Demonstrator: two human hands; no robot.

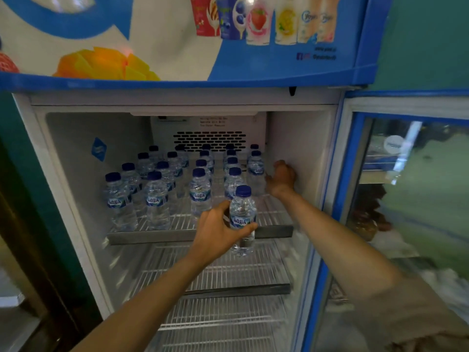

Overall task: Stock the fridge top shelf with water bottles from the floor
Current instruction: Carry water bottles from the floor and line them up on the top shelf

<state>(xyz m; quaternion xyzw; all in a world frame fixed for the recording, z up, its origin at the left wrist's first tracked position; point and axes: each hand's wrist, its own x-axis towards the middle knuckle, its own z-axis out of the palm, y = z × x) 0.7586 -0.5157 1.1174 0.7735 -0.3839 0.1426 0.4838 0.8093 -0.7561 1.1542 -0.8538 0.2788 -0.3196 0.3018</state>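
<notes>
Blue-capped clear water bottles crowd the white wire top shelf from the left; its front-right corner lies bare.

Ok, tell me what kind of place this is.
Probably a small shop or kiosk: a glass-door display fridge with a yogurt-drink advert panel, and rows of identical water bottles on its top shelf.

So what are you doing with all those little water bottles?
A person is filling the open fridge's top shelf with water. The left hand grips one small blue-capped bottle, held upright just in front of the shelf's edge. The right hand reaches in by the right-most row of bottles, near the right wall. Several rows already stand there, and the wire shelves below look bare.
</notes>
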